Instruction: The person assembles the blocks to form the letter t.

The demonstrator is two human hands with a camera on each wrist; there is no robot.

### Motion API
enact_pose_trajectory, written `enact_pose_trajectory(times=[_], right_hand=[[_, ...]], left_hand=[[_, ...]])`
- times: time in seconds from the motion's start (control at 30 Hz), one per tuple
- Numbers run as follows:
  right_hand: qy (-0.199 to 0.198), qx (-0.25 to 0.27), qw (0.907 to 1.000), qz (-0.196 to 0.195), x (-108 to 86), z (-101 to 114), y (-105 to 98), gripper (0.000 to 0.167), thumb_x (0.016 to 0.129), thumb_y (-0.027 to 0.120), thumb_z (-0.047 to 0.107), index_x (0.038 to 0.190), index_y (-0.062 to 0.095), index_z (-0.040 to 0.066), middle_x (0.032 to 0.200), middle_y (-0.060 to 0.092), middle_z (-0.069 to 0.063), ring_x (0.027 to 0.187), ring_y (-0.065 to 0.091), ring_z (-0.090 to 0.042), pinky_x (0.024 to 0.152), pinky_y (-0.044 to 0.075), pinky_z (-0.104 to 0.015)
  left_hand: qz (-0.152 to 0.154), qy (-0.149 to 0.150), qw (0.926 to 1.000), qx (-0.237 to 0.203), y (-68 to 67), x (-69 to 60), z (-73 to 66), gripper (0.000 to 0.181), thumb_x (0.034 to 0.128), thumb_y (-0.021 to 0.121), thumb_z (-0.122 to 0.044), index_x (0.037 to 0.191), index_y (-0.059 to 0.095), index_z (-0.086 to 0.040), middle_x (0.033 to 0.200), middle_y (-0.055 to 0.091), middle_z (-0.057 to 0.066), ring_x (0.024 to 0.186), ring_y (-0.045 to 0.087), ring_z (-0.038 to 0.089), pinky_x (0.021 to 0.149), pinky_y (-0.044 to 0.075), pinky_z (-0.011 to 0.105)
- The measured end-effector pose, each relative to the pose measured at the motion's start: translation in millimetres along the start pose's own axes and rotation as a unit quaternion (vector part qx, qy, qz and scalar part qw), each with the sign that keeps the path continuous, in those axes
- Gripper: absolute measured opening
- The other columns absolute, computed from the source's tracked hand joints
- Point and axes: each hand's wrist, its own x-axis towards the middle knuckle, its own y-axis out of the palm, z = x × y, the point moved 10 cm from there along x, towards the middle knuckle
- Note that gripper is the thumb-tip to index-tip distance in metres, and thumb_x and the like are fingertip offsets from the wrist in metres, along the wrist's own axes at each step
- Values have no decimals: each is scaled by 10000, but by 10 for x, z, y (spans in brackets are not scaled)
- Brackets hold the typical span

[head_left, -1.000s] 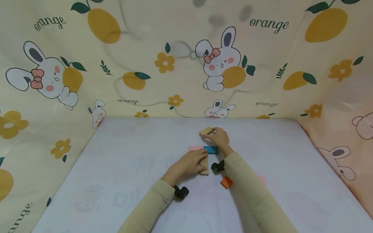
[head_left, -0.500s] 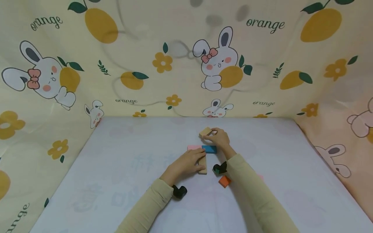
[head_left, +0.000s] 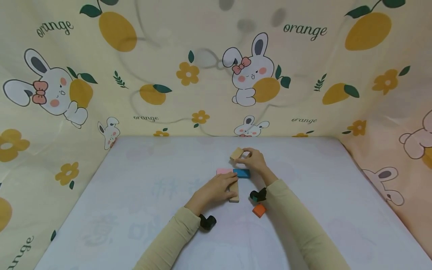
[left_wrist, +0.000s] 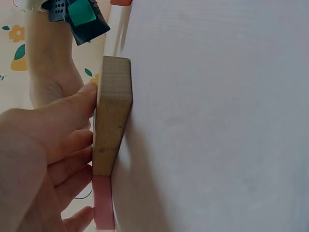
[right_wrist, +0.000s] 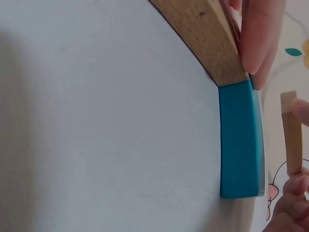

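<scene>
My left hand rests on a long wooden block lying on the table, thumb near its close end and fingers toward its far end. Past that end a pink block and a blue block lie side by side, forming a crossbar; the left fingertips touch near where they meet. Above and behind the blue block, my right hand pinches a second wooden block between thumb and fingers. In the right wrist view this held block appears at the right edge, apart from the others.
An orange block lies on the white table, left of the right sleeve. Dark wrist cameras sit at the left wrist and right wrist. A patterned cloth stands behind the table.
The head view has shifted slightly. My right hand keeps the wooden block, turned a little, while the right forearm swings slightly rightward, hiding a pink piece. The left hand stays on its block.
</scene>
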Motion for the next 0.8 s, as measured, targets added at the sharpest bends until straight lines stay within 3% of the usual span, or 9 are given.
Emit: enact_pose_trajectory(times=[0.2, 0.33, 0.8], right_hand=[[-342, 445, 9982, 189, -5, 58, 22, 668, 791, 779, 277, 1356, 527, 26, 758, 499, -8, 675, 427, -123, 566, 349, -207], [-575, 573, 9959, 398, 2, 95, 63, 651, 786, 790, 226, 1349, 534, 20, 673, 443, 49, 623, 395, -97, 542, 317, -200], [-857, 457, 9921, 792, 49, 111, 143, 656, 787, 796, 205, 1355, 527, 16, 662, 433, 52, 633, 399, -106, 575, 326, -211]], left_hand=[[32, -49, 10000, -11, 4, -2, 3, 596, 942, 599, -379, 1438, 454, -83, 1544, 409, 57, 1432, 399, 207, 1186, 343, 372], [31, -48, 10000, -23, -5, -7, -1, 601, 942, 598, -380, 1440, 449, -79, 1544, 409, 60, 1437, 392, 207, 1191, 336, 372], [40, -45, 10000, 3, -1, 2, 5, 600, 946, 592, -382, 1443, 445, -79, 1542, 411, 61, 1442, 385, 206, 1196, 328, 377]])
